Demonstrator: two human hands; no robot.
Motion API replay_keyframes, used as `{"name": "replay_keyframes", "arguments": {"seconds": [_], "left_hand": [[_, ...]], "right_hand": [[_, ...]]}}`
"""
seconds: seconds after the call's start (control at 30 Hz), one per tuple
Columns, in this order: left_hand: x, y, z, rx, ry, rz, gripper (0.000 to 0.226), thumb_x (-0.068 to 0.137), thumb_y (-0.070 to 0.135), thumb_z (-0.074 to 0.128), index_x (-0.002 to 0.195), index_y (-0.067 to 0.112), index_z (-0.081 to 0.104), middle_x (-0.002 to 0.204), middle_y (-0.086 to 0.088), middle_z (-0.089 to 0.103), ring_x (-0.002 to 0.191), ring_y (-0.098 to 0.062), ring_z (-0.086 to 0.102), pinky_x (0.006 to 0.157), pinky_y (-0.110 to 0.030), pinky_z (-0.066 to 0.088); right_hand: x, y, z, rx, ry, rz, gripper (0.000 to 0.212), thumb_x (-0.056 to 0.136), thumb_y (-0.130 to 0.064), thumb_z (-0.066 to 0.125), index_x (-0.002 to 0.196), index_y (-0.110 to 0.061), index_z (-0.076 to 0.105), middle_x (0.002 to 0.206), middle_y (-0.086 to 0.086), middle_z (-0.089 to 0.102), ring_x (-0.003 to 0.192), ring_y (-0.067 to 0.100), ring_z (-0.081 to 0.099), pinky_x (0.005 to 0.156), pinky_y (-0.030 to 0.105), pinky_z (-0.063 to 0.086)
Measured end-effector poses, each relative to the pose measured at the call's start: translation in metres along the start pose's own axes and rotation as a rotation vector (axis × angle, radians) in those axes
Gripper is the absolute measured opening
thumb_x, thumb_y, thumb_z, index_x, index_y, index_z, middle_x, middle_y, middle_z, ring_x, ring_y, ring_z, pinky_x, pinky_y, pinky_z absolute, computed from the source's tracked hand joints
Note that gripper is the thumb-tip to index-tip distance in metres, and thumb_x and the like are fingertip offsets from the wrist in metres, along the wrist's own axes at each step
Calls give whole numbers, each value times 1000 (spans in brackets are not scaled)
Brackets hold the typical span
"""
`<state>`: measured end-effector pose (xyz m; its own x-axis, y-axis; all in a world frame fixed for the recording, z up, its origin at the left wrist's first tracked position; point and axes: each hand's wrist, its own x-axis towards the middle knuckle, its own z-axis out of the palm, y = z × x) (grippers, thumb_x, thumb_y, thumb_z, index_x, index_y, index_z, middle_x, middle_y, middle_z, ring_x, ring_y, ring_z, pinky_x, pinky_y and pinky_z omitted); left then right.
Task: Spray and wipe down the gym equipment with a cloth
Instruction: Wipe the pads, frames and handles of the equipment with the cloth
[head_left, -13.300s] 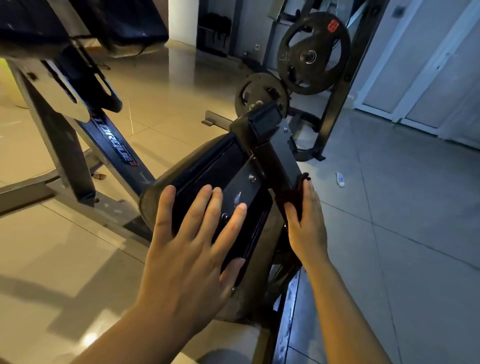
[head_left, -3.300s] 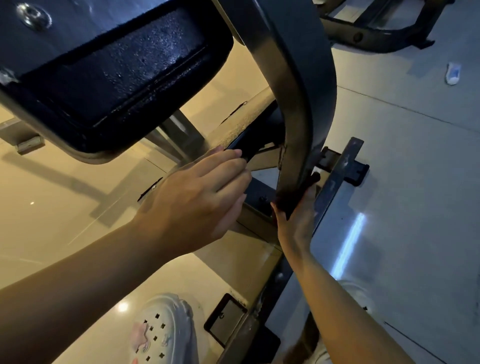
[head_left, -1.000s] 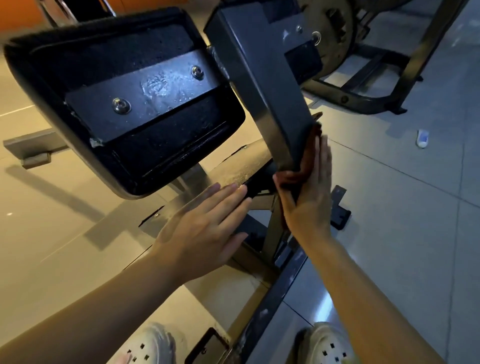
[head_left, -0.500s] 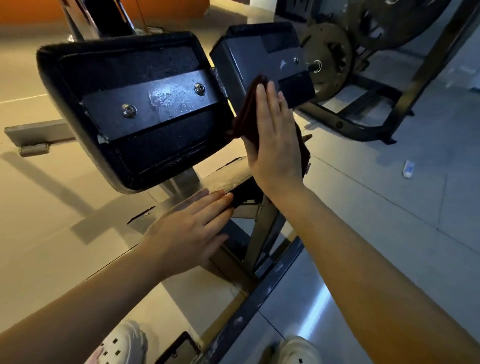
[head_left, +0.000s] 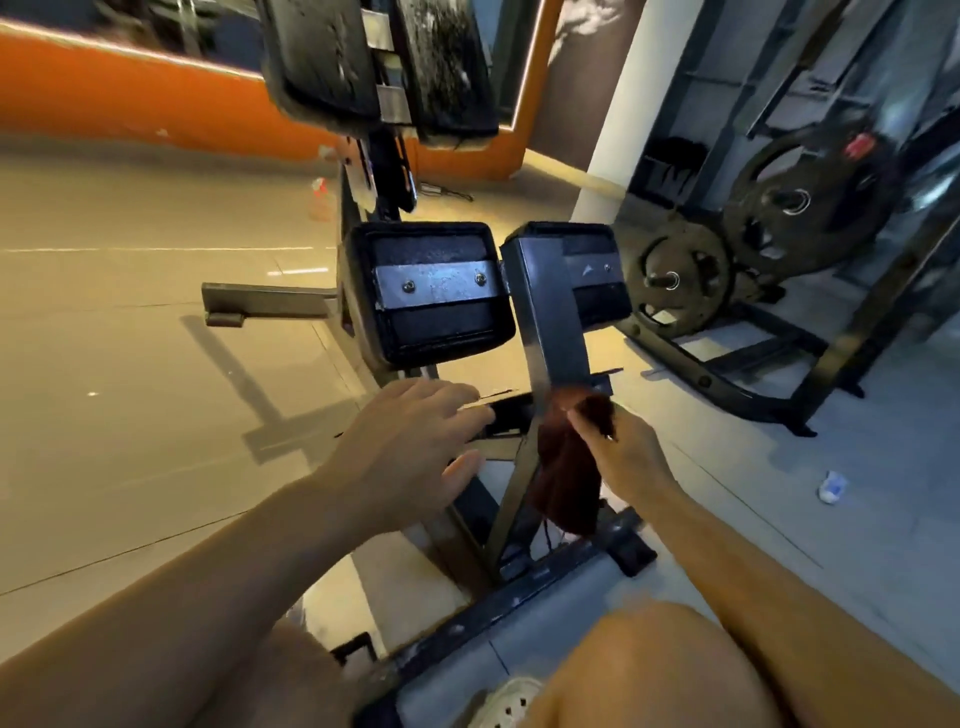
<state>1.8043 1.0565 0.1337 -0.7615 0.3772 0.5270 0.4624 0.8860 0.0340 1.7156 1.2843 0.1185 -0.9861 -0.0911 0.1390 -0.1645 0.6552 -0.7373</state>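
A black gym bench machine stands before me, its seat pad underside (head_left: 434, 296) showing a metal plate with two bolts. A dark steel post (head_left: 553, 322) slants down beside the pad to the base bar (head_left: 519, 597). My right hand (head_left: 623, 457) grips a dark red cloth (head_left: 563, 483), which hangs bunched against the lower post. My left hand (head_left: 410, 452) hovers with relaxed fingers spread, just left of the post and below the pad, holding nothing. A small spray bottle (head_left: 318, 200) stands far off on the floor.
A weight rack (head_left: 769, 364) with iron plates (head_left: 680, 280) stands to the right. A white pillar (head_left: 618, 119) and an orange wall (head_left: 104, 93) lie behind. A small white object (head_left: 832, 486) lies on the grey tiles. My knees (head_left: 644, 670) fill the bottom edge.
My right hand has dropped from the top of the post to its lower part and now bunches the cloth instead of pressing it flat. The view has pulled back and up.
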Motion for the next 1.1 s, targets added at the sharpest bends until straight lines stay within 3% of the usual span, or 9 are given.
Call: {"name": "replay_keyframes", "arguments": {"seconds": [0.07,0.13,0.2,0.3,0.43,0.5,0.63,0.83,1.1], "left_hand": [[7,22,-16,-117,16,-132,40,97,36,53,134,24,53,135,5,54,123,-17,52,99,-36,42],[16,43,-28,-272,54,-268,41,98,36,50,138,29,47,137,11,49,121,-11,49,96,-30,40],[20,55,-36,-449,122,-396,42,99,32,50,140,31,44,138,10,48,120,-9,47,97,-26,38],[6,60,-36,-743,94,-528,48,98,32,53,143,35,37,142,10,43,130,-9,39,105,-33,38],[-27,71,-24,-1150,3,-627,32,91,33,62,122,33,56,113,16,61,111,-8,57,89,-26,50],[-29,72,-19,-1108,-5,-667,16,91,28,64,107,24,65,100,3,68,97,-14,64,85,-34,53],[-10,57,-11,-1023,-7,-765,7,90,22,64,94,15,63,94,-6,63,94,-20,63,84,-40,55],[50,47,24,-822,-76,-714,7,91,27,64,86,25,59,91,2,62,92,-13,62,85,-35,56],[70,49,50,-899,58,-855,8,93,27,61,86,24,59,87,4,60,90,-11,60,79,-26,53]], "right_hand": [[-10,-26,-16,187,-57,-37,11,96,-31,58,95,-22,64,101,5,69,101,25,63,85,35,52],[-25,-49,-31,283,-154,-111,6,95,-26,59,99,-25,63,101,0,69,100,18,64,81,24,51],[-43,-67,-44,260,-275,-173,7,95,-27,58,101,-29,62,103,-5,69,99,11,62,79,17,45],[-66,-80,-58,208,-418,-206,11,94,-29,59,103,-33,64,105,-7,70,102,7,61,89,21,45],[-82,-81,-55,128,-609,-197,12,93,-29,62,103,-34,66,105,-7,71,104,9,62,95,25,47],[-78,-77,-50,113,-659,-190,12,93,-27,62,98,-38,65,101,-10,71,100,6,63,91,24,49],[-47,-54,-38,213,-638,-153,15,91,-21,66,98,-34,63,90,-15,70,84,-2,67,69,16,53],[4,-8,-41,237,-599,-158,23,85,-11,71,102,-23,63,87,-12,69,88,2,66,71,18,53],[49,1,-50,256,-553,-68,18,91,-4,62,100,-20,65,95,-1,70,92,15,67,76,24,58]]}}
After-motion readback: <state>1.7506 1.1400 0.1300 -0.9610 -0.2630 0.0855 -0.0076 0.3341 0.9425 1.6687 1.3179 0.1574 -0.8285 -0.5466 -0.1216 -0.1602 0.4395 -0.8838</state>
